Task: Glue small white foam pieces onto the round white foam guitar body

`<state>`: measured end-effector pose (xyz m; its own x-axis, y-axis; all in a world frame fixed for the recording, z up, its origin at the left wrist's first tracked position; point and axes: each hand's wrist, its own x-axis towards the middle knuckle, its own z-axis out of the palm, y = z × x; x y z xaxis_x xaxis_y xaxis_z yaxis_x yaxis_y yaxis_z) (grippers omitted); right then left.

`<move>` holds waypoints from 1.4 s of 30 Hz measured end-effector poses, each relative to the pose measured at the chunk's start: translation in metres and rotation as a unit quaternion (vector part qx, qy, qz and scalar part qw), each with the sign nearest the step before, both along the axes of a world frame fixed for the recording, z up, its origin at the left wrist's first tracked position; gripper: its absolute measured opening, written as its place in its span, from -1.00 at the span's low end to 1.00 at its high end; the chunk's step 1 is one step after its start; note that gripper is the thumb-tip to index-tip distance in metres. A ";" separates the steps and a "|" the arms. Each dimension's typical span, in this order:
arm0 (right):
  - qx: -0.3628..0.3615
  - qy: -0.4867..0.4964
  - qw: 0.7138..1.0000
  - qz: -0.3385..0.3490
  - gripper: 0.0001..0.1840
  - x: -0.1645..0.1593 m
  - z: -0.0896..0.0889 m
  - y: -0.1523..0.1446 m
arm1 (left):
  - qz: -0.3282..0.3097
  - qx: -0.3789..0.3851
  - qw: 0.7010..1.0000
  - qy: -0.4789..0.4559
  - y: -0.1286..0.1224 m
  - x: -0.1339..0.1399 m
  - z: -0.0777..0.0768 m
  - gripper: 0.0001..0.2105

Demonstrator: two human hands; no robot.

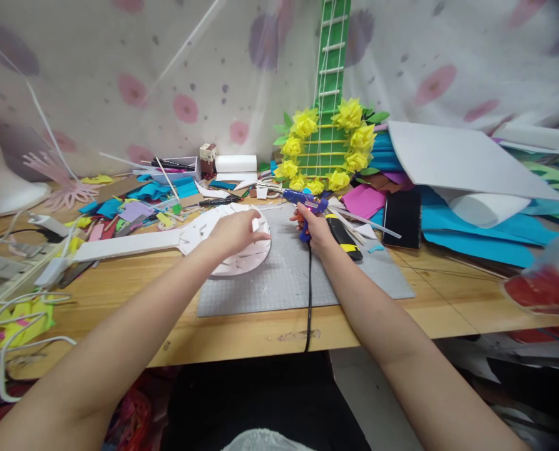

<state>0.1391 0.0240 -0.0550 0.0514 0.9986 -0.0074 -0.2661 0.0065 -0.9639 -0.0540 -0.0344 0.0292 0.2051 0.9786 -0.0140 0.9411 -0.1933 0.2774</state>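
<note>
My right hand (320, 233) is wrapped round the handle of a blue hot glue gun (302, 199). The gun's nozzle points left, and its black cord (310, 294) runs down over the table's front edge. Over a white guitar-shaped piece (246, 263) is my left hand (235, 233), its thumb and fingers apart with nothing visible between them. Whether it touches the piece I cannot tell. The piece's round body rests partly on a grey cutting mat (270, 294), and its long neck (129, 246) stretches left. Small white tabs stand on its body.
A green guitar (332, 81) with yellow paper flowers leans at the back. A black-and-yellow tool (345, 238) and a dark phone-like slab (402, 219) lie right of the glue gun. Paper scraps (138, 210) clutter the left; blue sheets (476, 241) are stacked right. Cables surround a power strip (20, 269).
</note>
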 end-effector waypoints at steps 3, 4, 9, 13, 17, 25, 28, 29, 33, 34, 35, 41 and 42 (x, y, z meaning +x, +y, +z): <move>-0.001 -0.002 1.000 -0.013 -0.61 0.002 -0.002 0.002 | -0.012 0.029 0.993 0.111 -0.005 0.022 -0.006 -0.49; 0.000 -0.003 1.000 -0.013 -0.61 0.002 -0.002 0.003 | -0.010 0.035 0.991 0.132 -0.005 0.028 -0.008 -0.50; 0.003 -0.022 1.000 -0.002 -0.65 0.001 0.000 0.001 | -0.013 0.053 0.984 0.171 0.000 0.039 -0.020 -0.56; 0.007 -0.020 1.000 0.003 -0.66 0.001 0.001 0.000 | -0.023 0.069 0.980 0.185 0.003 0.035 -0.027 -0.57; 0.008 -0.015 1.000 -0.002 -0.64 0.002 0.001 0.001 | -0.039 0.069 0.977 0.198 0.002 0.030 -0.026 -0.61; 0.004 -0.033 0.999 -0.008 -0.64 0.003 0.000 0.001 | -0.022 0.059 0.989 0.137 -0.002 0.009 -0.016 -0.63; 0.004 -0.037 0.999 -0.007 -0.65 0.003 0.000 0.000 | -0.014 0.062 0.995 0.076 -0.001 0.003 -0.015 -0.75; 0.004 -0.038 0.999 -0.006 -0.65 0.003 0.000 0.000 | -0.014 0.061 0.996 0.063 -0.001 0.001 -0.014 -0.77; 0.002 -0.047 0.999 -0.009 -0.65 0.004 -0.001 0.001 | -0.049 0.041 0.996 0.064 0.004 -0.003 -0.018 -0.78; 0.002 -0.051 0.999 -0.009 -0.65 0.004 -0.002 0.001 | -0.070 0.035 0.994 0.071 0.005 -0.004 -0.020 -0.78; 0.001 -0.054 0.998 -0.009 -0.65 0.004 -0.002 0.001 | -0.090 0.031 0.992 0.078 0.006 -0.004 -0.021 -0.76; -0.001 -0.058 0.998 -0.006 -0.62 0.003 -0.002 0.000 | -0.115 0.023 0.988 0.104 0.008 -0.004 -0.027 -0.72; -0.001 -0.057 0.998 -0.007 -0.62 0.003 -0.002 0.000 | -0.115 0.023 0.988 0.105 0.008 -0.004 -0.028 -0.72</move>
